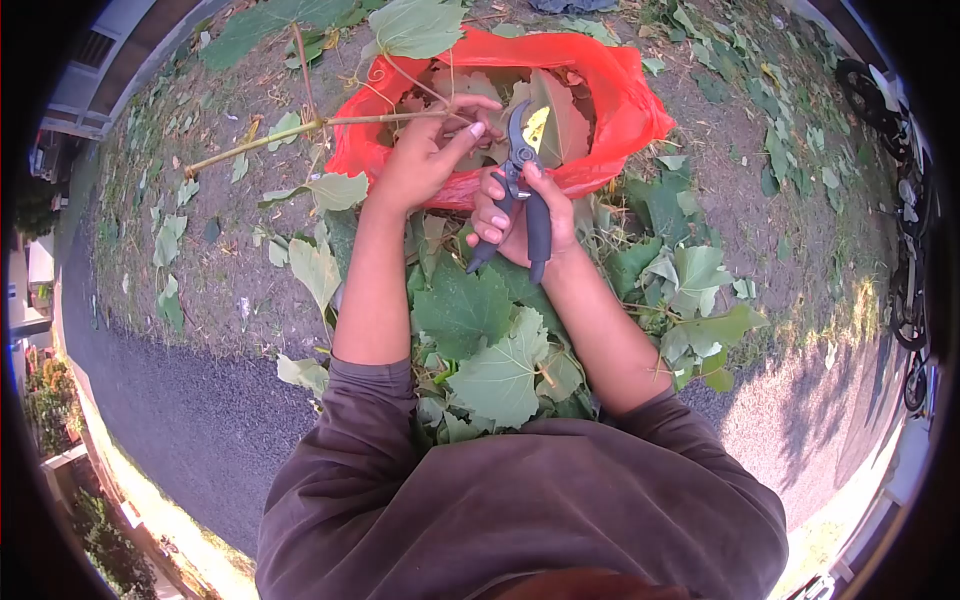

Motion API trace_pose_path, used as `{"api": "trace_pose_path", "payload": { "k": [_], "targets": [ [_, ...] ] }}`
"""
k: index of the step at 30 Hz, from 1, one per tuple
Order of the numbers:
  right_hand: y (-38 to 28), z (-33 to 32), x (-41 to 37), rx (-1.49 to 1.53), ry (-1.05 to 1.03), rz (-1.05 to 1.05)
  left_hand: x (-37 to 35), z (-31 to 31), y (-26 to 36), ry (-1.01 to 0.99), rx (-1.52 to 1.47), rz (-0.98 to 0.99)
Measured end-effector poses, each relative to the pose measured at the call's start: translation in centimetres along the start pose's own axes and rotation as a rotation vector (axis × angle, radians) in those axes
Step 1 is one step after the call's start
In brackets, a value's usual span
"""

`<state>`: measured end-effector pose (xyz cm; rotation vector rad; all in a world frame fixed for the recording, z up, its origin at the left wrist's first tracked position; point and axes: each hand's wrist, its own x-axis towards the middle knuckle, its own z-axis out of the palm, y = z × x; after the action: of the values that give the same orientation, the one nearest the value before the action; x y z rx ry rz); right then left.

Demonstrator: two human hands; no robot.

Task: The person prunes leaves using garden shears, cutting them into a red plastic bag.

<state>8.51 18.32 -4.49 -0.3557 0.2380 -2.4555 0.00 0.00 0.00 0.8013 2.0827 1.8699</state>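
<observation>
My left hand [425, 155] is closed around a leafy vine stem [255, 143], whose cut end sticks out to the left. A large leaf [415, 28] and a curling tendril rise from this stem. My right hand [535, 222] grips a pair of pruning shears [522, 155] with dark handles; their blades point up and stand apart, one looking yellow. Both hands are at the near rim of a red plastic bag [625, 110], which gapes wide with big leaves inside. The fingertips of my left hand are partly hidden among the stems over the bag.
A heap of cut vine leaves [490, 365] lies between my forearms, against my body. More leafy cuttings [690, 290] are right of my right arm. Scattered leaves cover the bare soil, with grey asphalt [200, 410] nearer me. Bicycles or motorbikes [880, 110] line the right edge.
</observation>
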Motion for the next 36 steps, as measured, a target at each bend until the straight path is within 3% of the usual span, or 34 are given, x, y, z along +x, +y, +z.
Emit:
{"api": "trace_pose_path", "payload": {
  "k": [9, 11, 16, 36],
  "targets": [
    [0.0, -0.1, 0.4, 0.018, 0.083, -0.088, 0.6, -0.1, -0.3, 0.247, -0.135, 0.025],
    [-0.2, 1.2, 0.4, 0.111, 0.148, -0.11, 0.5, -0.3, 0.1, 0.211, -0.089, 0.007],
    [0.3, 0.3, 0.2, -0.035, -0.035, -0.02, 0.2, 0.3, 0.6, 0.164, -0.09, 0.002],
    [0.4, 0.3, 0.2, -0.009, -0.128, 0.018, -0.1, 0.3, 1.8, 0.023, 0.026, 0.05]
  ]
}}
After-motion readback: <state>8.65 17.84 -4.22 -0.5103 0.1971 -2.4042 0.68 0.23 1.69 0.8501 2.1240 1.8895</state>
